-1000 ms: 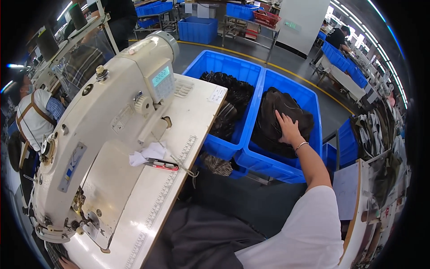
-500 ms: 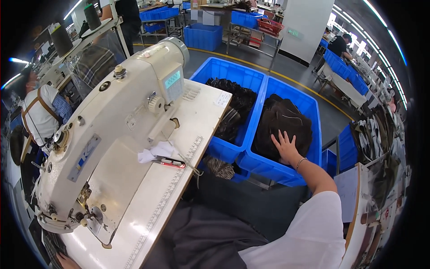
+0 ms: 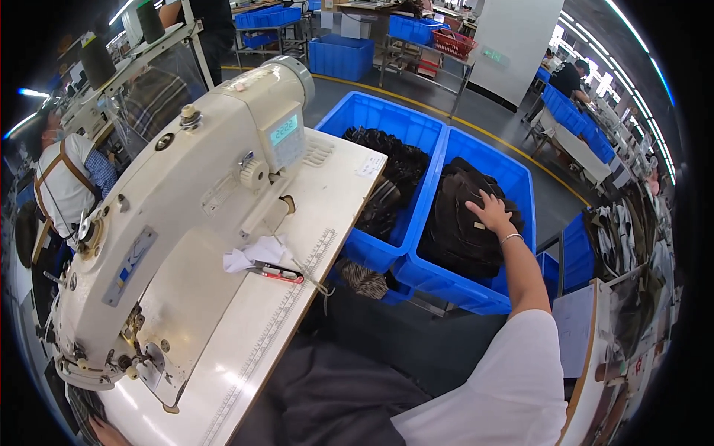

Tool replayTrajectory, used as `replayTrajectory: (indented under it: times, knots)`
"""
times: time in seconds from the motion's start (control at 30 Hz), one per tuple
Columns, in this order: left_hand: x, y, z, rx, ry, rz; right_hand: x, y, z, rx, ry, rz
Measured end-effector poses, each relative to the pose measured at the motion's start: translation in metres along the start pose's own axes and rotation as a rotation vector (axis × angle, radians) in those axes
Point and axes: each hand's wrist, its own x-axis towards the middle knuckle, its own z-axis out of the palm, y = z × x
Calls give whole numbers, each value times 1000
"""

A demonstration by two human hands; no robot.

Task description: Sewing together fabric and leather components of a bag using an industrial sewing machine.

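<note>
Right of the sewing machine (image 3: 178, 175), our right hand (image 3: 494, 214) spreads over dark cloth (image 3: 457, 234); our left hand (image 3: 108, 433), we can't tell.

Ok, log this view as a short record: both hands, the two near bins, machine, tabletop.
Right hand: open, spread over dark fabric pile
Left hand: lower left edge, mostly out of frame; grip unclear
Right blue bin: contains that pile
Left blue bin: dark gathered fabric
Sewing machine: cream, display lit
Tabletop: white cloth, red-and-black tool
</note>
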Motion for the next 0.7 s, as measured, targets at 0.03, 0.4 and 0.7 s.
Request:
replayTrajectory:
  times: [0.03, 0.4, 0.7]
  knots:
    - [0, 1, 1, -3, 11, 10, 1, -1, 7, 0, -5, 7]
    - [4, 1, -2, 57, -42, -50, -96, -1, 57, -266, -156, -234]
    - [41, -46, 44, -38, -71, -80, -76, -8, 52, -264, -150, -141]
